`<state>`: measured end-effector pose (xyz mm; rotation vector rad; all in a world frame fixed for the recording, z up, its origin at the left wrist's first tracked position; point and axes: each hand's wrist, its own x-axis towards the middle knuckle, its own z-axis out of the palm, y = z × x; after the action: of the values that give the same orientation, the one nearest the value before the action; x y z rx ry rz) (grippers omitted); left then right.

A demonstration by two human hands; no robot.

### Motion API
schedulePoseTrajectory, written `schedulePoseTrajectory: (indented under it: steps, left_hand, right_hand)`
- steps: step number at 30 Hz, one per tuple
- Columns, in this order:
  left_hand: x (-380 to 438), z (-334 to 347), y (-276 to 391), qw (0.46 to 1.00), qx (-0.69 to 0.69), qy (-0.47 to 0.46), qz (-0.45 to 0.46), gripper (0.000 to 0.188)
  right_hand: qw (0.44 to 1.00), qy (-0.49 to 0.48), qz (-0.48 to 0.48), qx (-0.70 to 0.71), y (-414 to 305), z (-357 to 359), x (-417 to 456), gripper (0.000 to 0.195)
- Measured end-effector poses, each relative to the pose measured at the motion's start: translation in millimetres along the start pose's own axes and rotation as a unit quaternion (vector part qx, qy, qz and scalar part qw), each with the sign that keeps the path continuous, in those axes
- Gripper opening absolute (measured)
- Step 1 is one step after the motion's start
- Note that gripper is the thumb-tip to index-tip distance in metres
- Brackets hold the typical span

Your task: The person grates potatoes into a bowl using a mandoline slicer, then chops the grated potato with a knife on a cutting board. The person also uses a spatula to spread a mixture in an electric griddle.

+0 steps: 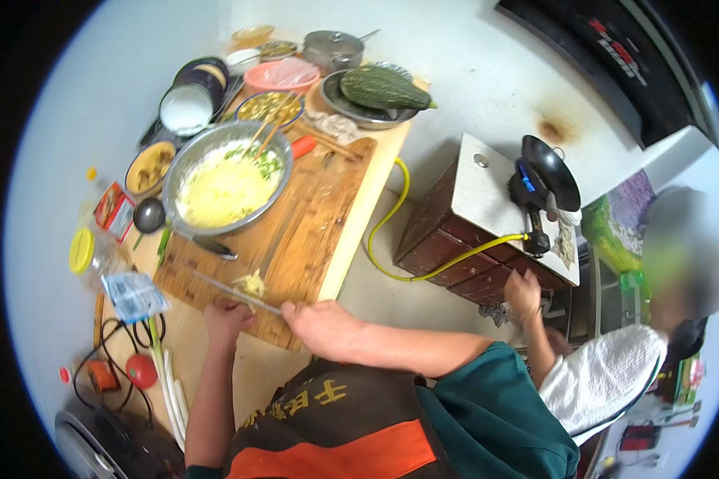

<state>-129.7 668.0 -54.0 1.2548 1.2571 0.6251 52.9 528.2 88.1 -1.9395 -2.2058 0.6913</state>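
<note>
My right hand (319, 328) is closed around the handle of a kitchen knife (236, 292), its blade pointing left over the wooden cutting board (299, 239). A small heap of chopped pale yellow pieces (251, 284) lies just beyond the blade. On the near side of the blade, my left hand (230, 320) has its fingers curled at the board's edge, by a few more pale bits; whether it grips a piece is hidden. A large metal bowl (171, 206) with yellow mixture, chopped greens and chopsticks (269, 135) rests on the board's far left part.
Bowls, a green squash (386, 88) and a lidded pot (334, 49) crowd the table's far end. Left are a ladle (149, 215), a yellow-lidded jar (99, 254), a tomato (141, 371) and scallions (171, 383). Right, another person's hand (522, 294) is beside a stove with a wok (550, 173).
</note>
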Motion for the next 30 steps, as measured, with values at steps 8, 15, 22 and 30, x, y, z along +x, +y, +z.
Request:
schedulePoseTrajectory:
  steps: [8, 15, 22, 30]
  left_hand:
    - [-3, 3, 5, 1.0, 0.002, -0.014, -0.009, 0.009]
    - [-17, 11, -1, 0.994, 0.085, -0.002, 0.061, 0.015]
    - [-32, 19, 20, 0.998, 0.043, 0.035, -0.014, 0.01]
    - [-24, 20, 10, 1.0, 0.021, 0.007, -0.01, 0.01]
  right_hand:
    - [0.998, 0.041, -0.04, 0.009, 2, 3, -2, 0.019]
    - [0.993, -0.031, 0.095, 0.058, 4, 2, -2, 0.017]
    - [0.999, 0.014, 0.039, 0.017, -7, -3, -20, 0.015]
    - [0.997, 0.021, 0.059, 0.049, 4, -3, -8, 0.011]
